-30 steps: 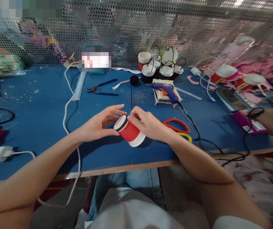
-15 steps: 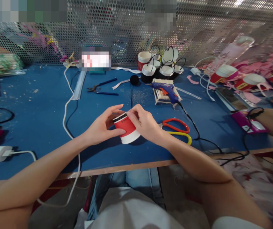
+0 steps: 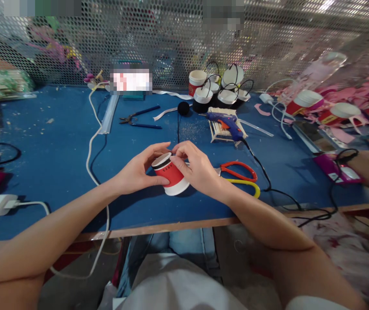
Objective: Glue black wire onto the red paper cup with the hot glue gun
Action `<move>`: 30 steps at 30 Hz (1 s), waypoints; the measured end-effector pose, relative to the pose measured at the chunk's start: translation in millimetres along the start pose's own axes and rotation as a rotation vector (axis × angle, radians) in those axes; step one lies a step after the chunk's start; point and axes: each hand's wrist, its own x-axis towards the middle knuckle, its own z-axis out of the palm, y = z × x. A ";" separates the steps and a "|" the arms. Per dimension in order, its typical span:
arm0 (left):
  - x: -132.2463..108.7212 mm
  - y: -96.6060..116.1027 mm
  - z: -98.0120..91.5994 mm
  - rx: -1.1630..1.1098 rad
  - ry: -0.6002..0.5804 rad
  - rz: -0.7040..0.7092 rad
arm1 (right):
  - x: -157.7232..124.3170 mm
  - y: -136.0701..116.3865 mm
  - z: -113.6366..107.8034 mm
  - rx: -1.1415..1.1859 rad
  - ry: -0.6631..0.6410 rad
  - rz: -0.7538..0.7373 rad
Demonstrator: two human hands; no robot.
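Grip in the head view is shared: the red-and-white cup (image 3: 175, 175), at the near edge of the bench (image 3: 61, 129), is clasped between thumb and curved fingers of the left hand (image 3: 136, 172), while its narrow end is touched by the bent right hand (image 3: 199, 170), whose pinch cannot be told. Only a black band (image 3: 162, 164) is laid around that end, the red wall being left uncovered. The long axis is tilted, narrow end pointed up and leftward.

I'm holding a red-and-white cup (image 3: 173, 177), tilted, top leaning left, right in front of me. Black band (image 3: 162, 165) runs around its upper end.
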 end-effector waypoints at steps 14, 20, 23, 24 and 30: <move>0.0 10.5 -3.6 0.077 0.031 0.051 | -0.1 -7.7 -6.2 0.019 0.010 -0.197; -1.5 21.1 -9.7 0.240 0.026 0.059 | -2.0 -14.0 -6.4 -0.046 -0.013 -0.207; -2.4 21.5 -10.0 0.269 0.036 0.057 | -2.3 -14.4 -6.9 -0.065 -0.022 -0.223; -2.6 21.2 -9.9 0.263 0.036 0.049 | -2.2 -13.9 -7.2 -0.061 -0.025 -0.233; -3.0 20.3 -9.2 0.187 0.017 0.009 | -0.8 -9.2 -10.6 0.021 0.024 -0.218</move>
